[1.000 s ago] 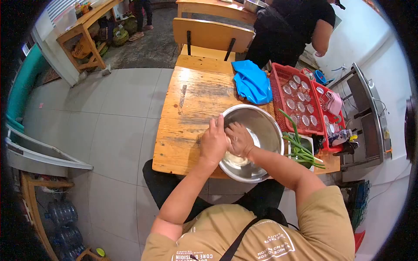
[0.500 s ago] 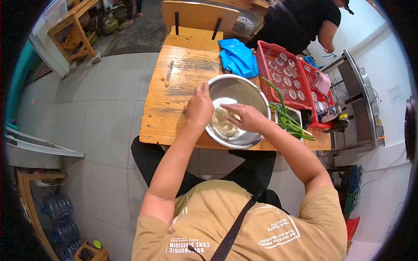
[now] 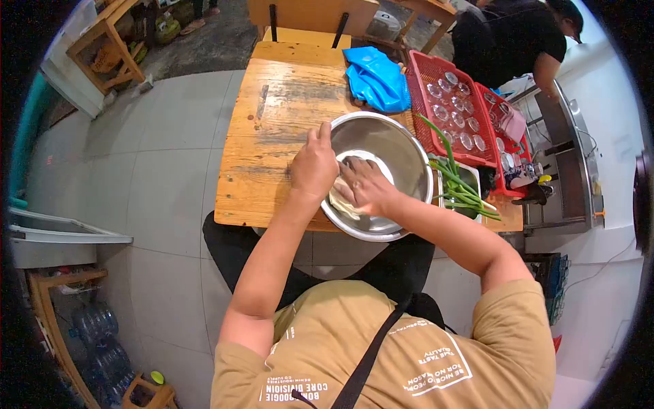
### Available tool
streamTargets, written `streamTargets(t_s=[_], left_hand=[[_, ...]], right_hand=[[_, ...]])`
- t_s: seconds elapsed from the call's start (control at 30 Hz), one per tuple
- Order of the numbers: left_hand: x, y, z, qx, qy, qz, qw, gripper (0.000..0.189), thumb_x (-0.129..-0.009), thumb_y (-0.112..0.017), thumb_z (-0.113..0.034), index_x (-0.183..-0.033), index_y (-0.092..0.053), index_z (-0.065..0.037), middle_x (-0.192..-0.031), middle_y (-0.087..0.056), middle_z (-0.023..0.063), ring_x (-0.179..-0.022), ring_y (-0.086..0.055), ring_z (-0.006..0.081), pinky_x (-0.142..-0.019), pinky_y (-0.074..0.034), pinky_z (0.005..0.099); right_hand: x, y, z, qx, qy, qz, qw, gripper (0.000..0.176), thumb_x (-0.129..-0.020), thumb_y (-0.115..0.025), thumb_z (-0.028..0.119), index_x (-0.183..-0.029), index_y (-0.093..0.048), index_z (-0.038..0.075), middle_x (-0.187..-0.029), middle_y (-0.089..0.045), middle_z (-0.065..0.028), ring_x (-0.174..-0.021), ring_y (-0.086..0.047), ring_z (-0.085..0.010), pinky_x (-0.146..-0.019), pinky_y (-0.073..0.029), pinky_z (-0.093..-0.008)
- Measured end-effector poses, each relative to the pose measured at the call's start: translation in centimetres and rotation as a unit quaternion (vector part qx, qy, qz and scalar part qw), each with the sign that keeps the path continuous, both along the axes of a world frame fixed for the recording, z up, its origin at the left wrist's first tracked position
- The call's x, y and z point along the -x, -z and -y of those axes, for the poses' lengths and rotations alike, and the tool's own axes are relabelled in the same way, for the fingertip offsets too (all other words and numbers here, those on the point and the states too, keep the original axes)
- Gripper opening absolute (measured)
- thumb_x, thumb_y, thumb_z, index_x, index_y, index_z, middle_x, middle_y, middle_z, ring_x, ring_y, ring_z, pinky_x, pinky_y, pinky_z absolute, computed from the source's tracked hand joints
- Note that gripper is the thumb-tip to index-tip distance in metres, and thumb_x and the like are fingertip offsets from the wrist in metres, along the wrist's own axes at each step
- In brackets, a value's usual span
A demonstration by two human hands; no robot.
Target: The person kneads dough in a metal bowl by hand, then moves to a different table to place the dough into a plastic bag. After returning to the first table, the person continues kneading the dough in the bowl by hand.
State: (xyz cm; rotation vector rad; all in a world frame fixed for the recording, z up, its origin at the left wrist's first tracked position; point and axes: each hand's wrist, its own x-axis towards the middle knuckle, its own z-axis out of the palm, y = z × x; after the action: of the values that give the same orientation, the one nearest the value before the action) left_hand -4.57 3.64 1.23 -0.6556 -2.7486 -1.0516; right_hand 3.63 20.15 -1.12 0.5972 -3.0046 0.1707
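A large metal mixing bowl (image 3: pixel 409 150) stands near the table's front edge. My left hand (image 3: pixel 315 165) grips its left rim, fingers over the edge. Inside the bowl, pale dough (image 3: pixel 346 204) lies along the left and near wall. My right hand (image 3: pixel 366 184) presses down on this dough with its fingers spread, covering part of it. Some of the bowl's bottom shows shiny beyond the fingertips.
Green onions (image 3: pixel 463 191) lie across a metal tray right of the bowl. Behind are a blue plastic bag (image 3: pixel 378 78) and red baskets (image 3: pixel 426 65) with glasses. A wooden chair (image 3: pixel 313 17) stands at the table's far side. Another person (image 3: pixel 511 41) bends at the back right.
My right hand has moved from reaching over the dough to pressing flatter on it, covering more of it. My left hand stays on the rim. The other person has shifted right.
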Motion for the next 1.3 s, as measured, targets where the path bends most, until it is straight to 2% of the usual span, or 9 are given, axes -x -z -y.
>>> streamTargets(t_s=[0.3, 0.63, 0.7, 0.97, 1.03, 1.1, 1.17, 1.23, 1.3], left_hand=[[0.1, -0.3, 0.5, -0.060, 0.038, -0.005, 0.997, 0.051, -0.090, -0.058, -0.005, -0.140, -0.050, -0.003, -0.117, -0.060, 0.0198, -0.091, -0.069, 0.0401, -0.076, -0.057, 0.0484], [-0.6, -0.9, 1.0, -0.061, 0.023, 0.061, 0.996, 0.050, -0.092, -0.052, -0.001, -0.141, -0.044, -0.004, -0.131, -0.056, 0.0249, -0.103, -0.063, 0.0496, -0.084, -0.055, 0.0550], [-0.6, -0.2, 0.6, -0.044, -0.003, 0.013, 0.999, 0.051, -0.093, -0.056, -0.007, -0.142, -0.047, -0.004, -0.120, -0.059, 0.0200, -0.091, -0.069, 0.0407, -0.076, -0.058, 0.0491], [-0.7, -0.7, 0.3, -0.041, -0.019, 0.049, 0.998, 0.050, -0.093, -0.055, -0.008, -0.142, -0.045, -0.004, -0.130, -0.057, 0.0221, -0.099, -0.068, 0.0446, -0.084, -0.057, 0.0518], [-0.7, -0.8, -0.2, -0.055, -0.018, 0.049, 0.997, 0.049, -0.094, -0.052, -0.008, -0.142, -0.045, -0.004, -0.135, -0.056, 0.0239, -0.102, -0.066, 0.0476, -0.087, -0.056, 0.0538], [-0.5, -0.8, -0.5, -0.053, -0.001, 0.072, 0.996, 0.048, -0.095, -0.051, -0.009, -0.142, -0.045, -0.003, -0.135, -0.056, 0.0244, -0.102, -0.066, 0.0478, -0.087, -0.056, 0.0549], [-0.4, -0.2, -0.9, -0.050, -0.006, 0.048, 0.998, 0.050, -0.093, -0.055, -0.008, -0.141, -0.046, -0.003, -0.129, -0.057, 0.0235, -0.099, -0.068, 0.0455, -0.084, -0.057, 0.0525], [-0.6, -0.5, -0.9, -0.041, -0.014, 0.026, 0.999, 0.051, -0.091, -0.059, -0.006, -0.140, -0.046, -0.002, -0.124, -0.058, 0.0226, -0.095, -0.070, 0.0432, -0.081, -0.059, 0.0502], [-0.8, -0.8, -0.8, -0.041, -0.019, 0.064, 0.997, 0.048, -0.094, -0.052, -0.008, -0.141, -0.046, -0.003, -0.133, -0.057, 0.0245, -0.101, -0.067, 0.0484, -0.085, -0.056, 0.0545]], right_hand=[[2.9, 0.1, 2.2, 0.060, 0.013, -0.018, 0.998, 0.040, -0.095, -0.056, 0.039, -0.107, -0.063, 0.002, -0.100, -0.060, -0.0183, -0.097, -0.057, -0.0353, -0.088, -0.042, -0.0465], [6.7, 2.4, -0.1, 0.116, 0.113, -0.107, 0.981, 0.027, -0.099, -0.054, 0.027, -0.091, -0.064, 0.004, -0.096, -0.062, -0.0184, -0.095, -0.060, -0.0381, -0.086, -0.047, -0.0498], [6.6, 2.2, -0.3, 0.141, 0.135, -0.087, 0.977, 0.030, -0.101, -0.053, 0.028, -0.094, -0.065, 0.002, -0.099, -0.064, -0.0206, -0.098, -0.061, -0.0403, -0.090, -0.047, -0.0514], [5.7, -1.7, -1.8, 0.281, 0.093, 0.088, 0.951, 0.041, -0.103, -0.054, 0.039, -0.117, -0.071, 0.004, -0.123, -0.067, -0.0246, -0.120, -0.059, -0.0413, -0.102, -0.048, -0.0476], [4.2, -6.9, -0.8, 0.033, 0.037, 0.228, 0.972, 0.047, -0.098, -0.059, 0.047, -0.121, -0.071, 0.008, -0.134, -0.061, -0.0242, -0.131, -0.050, -0.0452, -0.107, -0.043, -0.0535], [2.3, -4.7, -0.4, 0.029, 0.117, 0.195, 0.973, 0.064, -0.088, -0.068, 0.057, -0.127, -0.065, 0.007, -0.143, -0.054, -0.0240, -0.130, -0.048, -0.0492, -0.107, -0.040, -0.0587], [1.7, -1.5, -0.5, -0.098, 0.050, -0.010, 0.994, 0.088, -0.078, -0.075, 0.063, -0.139, -0.053, 0.004, -0.141, -0.052, -0.0249, -0.127, -0.051, -0.0474, -0.106, -0.040, -0.0592], [2.1, -1.0, -0.6, -0.050, 0.000, -0.116, 0.992, 0.097, -0.075, -0.080, 0.056, -0.145, -0.043, 0.001, -0.132, -0.056, -0.0216, -0.122, -0.054, -0.0426, -0.103, -0.042, -0.0566], [2.3, -1.8, -0.9, 0.049, 0.034, 0.131, 0.990, 0.094, -0.073, -0.083, 0.047, -0.147, -0.043, 0.004, -0.125, -0.058, -0.0174, -0.120, -0.057, -0.0377, -0.101, -0.044, -0.0542]])
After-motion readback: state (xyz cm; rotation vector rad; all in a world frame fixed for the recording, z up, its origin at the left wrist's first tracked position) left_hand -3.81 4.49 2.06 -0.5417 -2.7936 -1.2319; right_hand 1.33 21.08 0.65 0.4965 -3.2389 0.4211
